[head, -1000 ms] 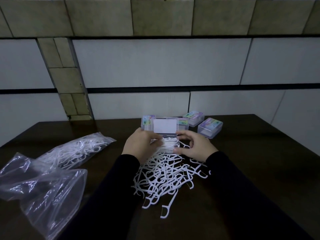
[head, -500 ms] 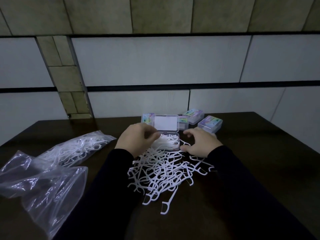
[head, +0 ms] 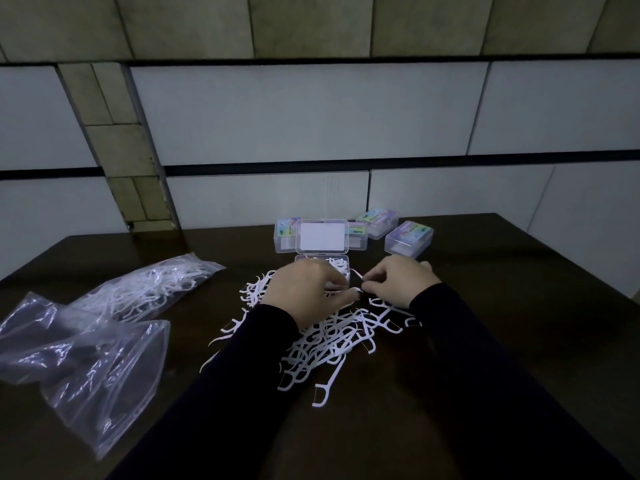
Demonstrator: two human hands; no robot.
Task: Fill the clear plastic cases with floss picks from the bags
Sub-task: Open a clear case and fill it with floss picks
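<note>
An open clear case (head: pixel 341 268) lies on the dark table (head: pixel 485 306), its lid (head: pixel 322 237) upright, with white floss picks inside. A loose pile of floss picks (head: pixel 329 341) spreads in front of it. My left hand (head: pixel 304 292) is palm down over the pile's far edge and covers the case's front, its fingers curled onto picks. My right hand (head: pixel 398 282) sits just right of the case and pinches a thin floss pick (head: pixel 360 280) at its fingertips. The two hands nearly meet.
A clear bag (head: pixel 149 289) with several floss picks lies at the left, and a crumpled, nearly empty bag (head: pixel 86 358) sits nearer. Closed labelled cases stand behind the open one: case (head: pixel 408 239), case (head: pixel 377 221), case (head: pixel 285 233). The wall rises right behind the table.
Both hands have come off the case's sides and drawn slightly back toward the pile. The fingertips have closed in on picks in front of the case. The camera tilted slightly.
</note>
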